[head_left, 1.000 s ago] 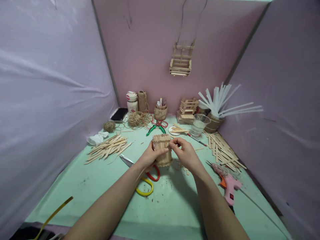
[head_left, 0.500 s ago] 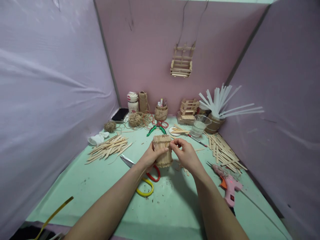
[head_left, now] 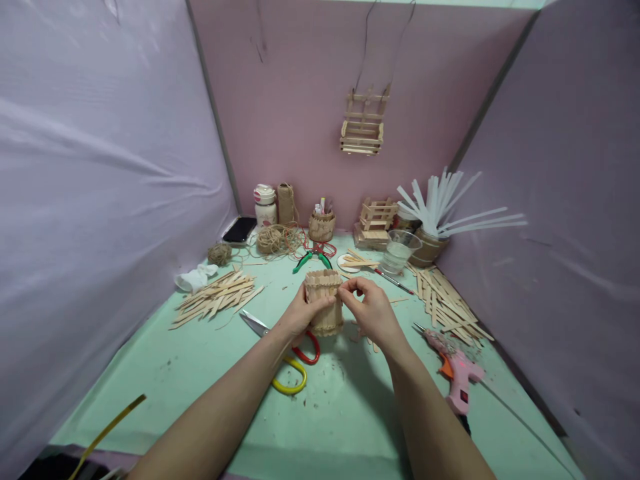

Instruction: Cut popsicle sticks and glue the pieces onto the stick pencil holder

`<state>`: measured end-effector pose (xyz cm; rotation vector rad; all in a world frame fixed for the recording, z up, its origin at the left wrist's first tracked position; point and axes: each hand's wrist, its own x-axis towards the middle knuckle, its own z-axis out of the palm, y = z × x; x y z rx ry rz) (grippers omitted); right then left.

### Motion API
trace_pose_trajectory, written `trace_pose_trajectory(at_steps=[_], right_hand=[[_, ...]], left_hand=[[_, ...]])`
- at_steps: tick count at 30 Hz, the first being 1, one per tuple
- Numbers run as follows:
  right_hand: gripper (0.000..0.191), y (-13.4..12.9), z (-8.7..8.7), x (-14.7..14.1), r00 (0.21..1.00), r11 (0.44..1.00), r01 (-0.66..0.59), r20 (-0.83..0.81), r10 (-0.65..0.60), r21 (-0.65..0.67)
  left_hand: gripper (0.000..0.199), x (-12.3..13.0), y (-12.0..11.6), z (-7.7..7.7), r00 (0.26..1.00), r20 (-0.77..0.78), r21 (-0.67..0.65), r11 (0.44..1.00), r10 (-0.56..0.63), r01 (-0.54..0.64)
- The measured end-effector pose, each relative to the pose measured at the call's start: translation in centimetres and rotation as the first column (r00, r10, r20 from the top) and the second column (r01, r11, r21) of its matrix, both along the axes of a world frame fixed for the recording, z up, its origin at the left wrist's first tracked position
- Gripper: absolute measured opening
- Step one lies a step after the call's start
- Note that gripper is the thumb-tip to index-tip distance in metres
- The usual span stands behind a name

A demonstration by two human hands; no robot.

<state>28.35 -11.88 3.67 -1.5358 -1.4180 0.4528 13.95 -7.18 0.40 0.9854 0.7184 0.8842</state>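
A small cup made of craft sticks (head_left: 327,320), with braided-looking bands near its top and bottom, is held above the table in my left hand (head_left: 299,315). The left thumb lies across its front and the fingers go behind it, out of sight. My right hand (head_left: 371,308) is closed in a pinch at the cup's upper right side, fingertips against the band. What the fingertips hold, if anything, is too small to tell. Below my left wrist lie scissors (head_left: 305,380) with one red and one yellow handle, partly covered by my forearm.
Craft sticks (head_left: 215,297) lie in a pile at left, with another pile (head_left: 445,300) at right. A pink glue gun (head_left: 463,377) rests at right. Behind are green-handled pliers (head_left: 313,256), twine (head_left: 275,240), a plastic cup (head_left: 399,253) and a pot of white glue sticks (head_left: 433,247).
The cup and both hands have barely shifted, with the cup a touch to the left and turned slightly. The grip of each hand looks the same.
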Motion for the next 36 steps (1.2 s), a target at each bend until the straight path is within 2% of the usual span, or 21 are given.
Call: trace_pose_trajectory(at_steps=[7,9,13,20,26,36], right_hand=[[0.008,-0.1,0.3,-0.2,0.998,0.998,0.063,-0.03,-0.062,0.026],[0.018,0.0,0.1,-0.2,0.994,0.996,0.074,-0.078,-0.071,0.04],[0.033,0.3,-0.5,0.0,0.973,1.0,-0.01,-0.231,0.015,0.024],[0.033,0.4,-0.6,-0.1,0.908,0.994,-0.105,-0.405,0.109,0.031],[0.035,0.4,-0.7,0.1,0.895,0.993,-0.114,-0.431,0.112,0.02],[0.038,0.4,-0.9,0.2,0.915,0.997,-0.08,-0.396,0.077,0.009]], left_hand=[[0.065,0.1,-0.1,0.4,0.996,-0.07,0.045,0.998,0.049,-0.046],[0.065,0.1,-0.2,0.5,0.996,-0.076,0.045,0.998,0.047,-0.044],[0.066,0.1,-0.4,0.6,0.996,-0.083,0.051,0.998,0.034,-0.03],[0.069,0.0,-0.5,0.7,0.997,-0.08,0.058,0.998,0.003,0.002],[0.067,-0.2,-0.2,0.2,0.998,-0.045,0.086,0.995,-0.045,0.049],[0.067,-0.1,-0.5,0.9,0.998,-0.007,0.024,0.998,-0.065,0.066]])
